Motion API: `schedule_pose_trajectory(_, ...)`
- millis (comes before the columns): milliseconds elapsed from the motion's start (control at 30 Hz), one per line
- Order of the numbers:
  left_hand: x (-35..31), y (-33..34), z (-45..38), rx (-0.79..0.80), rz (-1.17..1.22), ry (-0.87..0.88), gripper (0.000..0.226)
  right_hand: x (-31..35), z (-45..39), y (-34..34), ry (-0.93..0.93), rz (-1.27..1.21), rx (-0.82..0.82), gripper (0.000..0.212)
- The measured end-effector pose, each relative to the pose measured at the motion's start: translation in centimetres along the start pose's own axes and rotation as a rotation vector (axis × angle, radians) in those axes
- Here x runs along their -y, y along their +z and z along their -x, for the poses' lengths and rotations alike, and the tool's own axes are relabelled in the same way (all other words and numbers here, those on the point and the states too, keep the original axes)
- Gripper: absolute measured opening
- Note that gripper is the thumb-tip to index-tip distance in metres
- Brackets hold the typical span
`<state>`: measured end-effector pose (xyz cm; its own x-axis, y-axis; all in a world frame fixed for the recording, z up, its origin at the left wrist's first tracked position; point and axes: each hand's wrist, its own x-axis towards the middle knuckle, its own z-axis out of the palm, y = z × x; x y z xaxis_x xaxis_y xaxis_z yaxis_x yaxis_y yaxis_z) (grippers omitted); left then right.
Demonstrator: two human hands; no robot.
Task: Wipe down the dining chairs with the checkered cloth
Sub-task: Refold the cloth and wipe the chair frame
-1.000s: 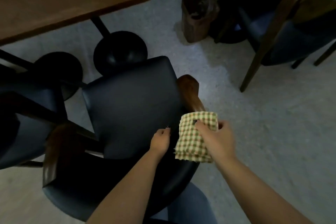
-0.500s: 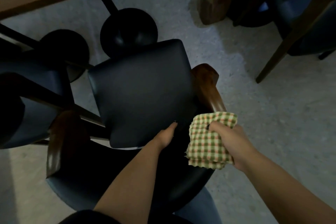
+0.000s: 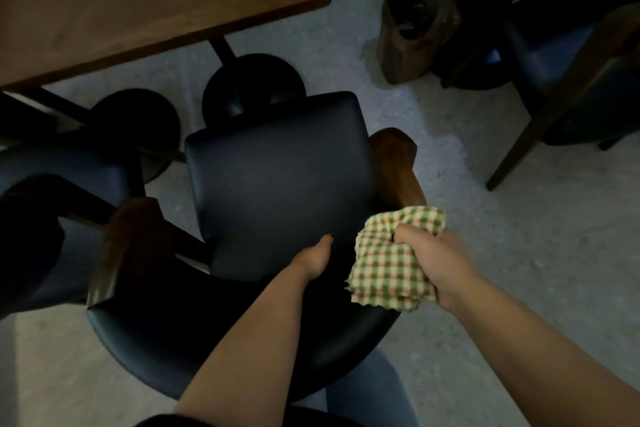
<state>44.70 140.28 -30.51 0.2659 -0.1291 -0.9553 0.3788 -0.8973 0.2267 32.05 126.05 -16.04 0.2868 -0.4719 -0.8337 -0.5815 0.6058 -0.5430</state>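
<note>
One checkered cloth [image 3: 393,263] in right hand [image 3: 431,256].

No text, label, brand, number or sign can be read anywhere in the head view. The checkered cloth [image 3: 393,263] carries only its woven green, cream and orange pattern, with no tag or print showing. The dark chair seat [image 3: 277,177], its wooden armrest [image 3: 398,166] and the wooden desk [image 3: 156,0] show plain surfaces, and the dim light leaves any finer marking too faint to tell.
</note>
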Motion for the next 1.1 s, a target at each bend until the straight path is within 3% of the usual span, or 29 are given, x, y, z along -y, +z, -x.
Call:
schedule_pose_trajectory(267,-3.7,-3.4,-3.3,-0.020,-0.147,-0.018,0.083,3.2,-3.6,1.9,0.061,-0.018,-0.052,0.025)
schedule_pose_trajectory(600,-6.8,-6.4,-4.0,-0.019,-0.149,-0.036,0.081,7.2,-5.9,3.6,0.055,-0.015,-0.006,0.018)
schedule_pose_trajectory(1100,-9.6,-6.1,-5.3,-0.049,-0.120,-0.002,0.083,9.5,-9.0,3.0,0.023,0.080,0.045,0.029)
